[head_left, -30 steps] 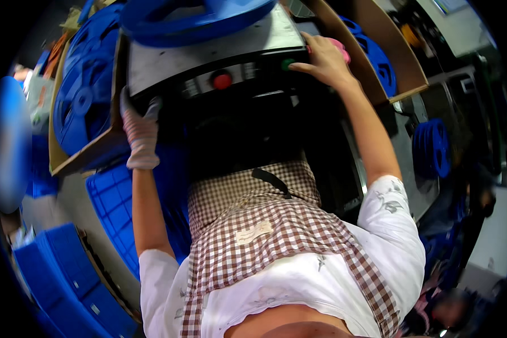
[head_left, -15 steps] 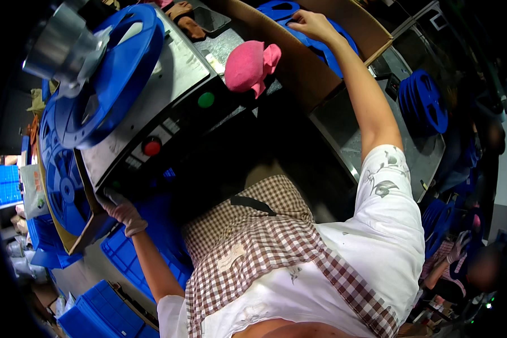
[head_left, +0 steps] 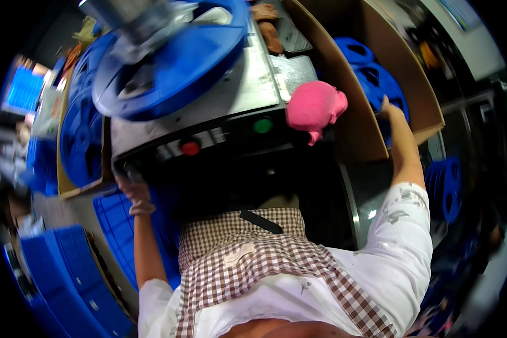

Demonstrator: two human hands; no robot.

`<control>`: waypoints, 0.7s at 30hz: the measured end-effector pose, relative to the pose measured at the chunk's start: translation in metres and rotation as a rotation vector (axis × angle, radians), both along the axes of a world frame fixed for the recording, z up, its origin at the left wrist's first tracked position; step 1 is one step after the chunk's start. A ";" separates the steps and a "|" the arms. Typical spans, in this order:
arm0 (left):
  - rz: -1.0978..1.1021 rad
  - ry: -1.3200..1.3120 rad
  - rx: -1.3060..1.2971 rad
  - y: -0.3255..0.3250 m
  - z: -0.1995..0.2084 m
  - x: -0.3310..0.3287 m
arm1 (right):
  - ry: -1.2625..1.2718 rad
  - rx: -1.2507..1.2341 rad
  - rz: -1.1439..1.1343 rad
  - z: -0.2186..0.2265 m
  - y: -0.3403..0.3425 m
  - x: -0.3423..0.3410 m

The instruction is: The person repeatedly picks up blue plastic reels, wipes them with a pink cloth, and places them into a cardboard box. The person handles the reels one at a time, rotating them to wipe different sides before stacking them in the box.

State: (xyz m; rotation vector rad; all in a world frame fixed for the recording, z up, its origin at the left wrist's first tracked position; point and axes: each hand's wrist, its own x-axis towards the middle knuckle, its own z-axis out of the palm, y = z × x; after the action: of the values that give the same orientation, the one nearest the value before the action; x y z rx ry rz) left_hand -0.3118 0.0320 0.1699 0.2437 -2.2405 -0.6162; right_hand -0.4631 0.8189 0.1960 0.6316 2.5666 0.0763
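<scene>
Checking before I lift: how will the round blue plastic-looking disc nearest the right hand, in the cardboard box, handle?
The blue disc is probably stiff, since its rim looks unbent. Its large cut-outs suggest it's light for its size. Stood on edge, it might roll, being round.

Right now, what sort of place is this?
Probably a factory or workshop: there's a machine with red and green buttons, a carton of blue discs, and blue crates on the left.

Right fingers reach into a carton of blue reels.
</scene>
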 end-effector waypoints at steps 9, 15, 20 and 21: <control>-0.216 0.261 0.362 0.033 0.052 -0.004 | 0.357 -0.063 0.038 0.073 -0.016 0.008; -0.462 0.393 -0.382 0.061 0.175 -0.015 | 0.600 -0.086 0.061 0.168 0.021 0.087; -0.306 0.126 -0.911 0.072 0.203 -0.058 | 1.122 -0.973 -0.073 0.207 -0.030 0.169; -0.292 0.110 -0.976 0.068 0.203 -0.073 | 1.239 -1.115 -0.073 0.204 -0.064 0.190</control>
State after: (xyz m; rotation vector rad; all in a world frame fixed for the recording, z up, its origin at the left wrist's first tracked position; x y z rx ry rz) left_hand -0.3851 0.1000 0.3729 -0.5954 -2.2147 0.3555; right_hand -0.2730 0.7547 0.3999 0.2956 2.8820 -2.1698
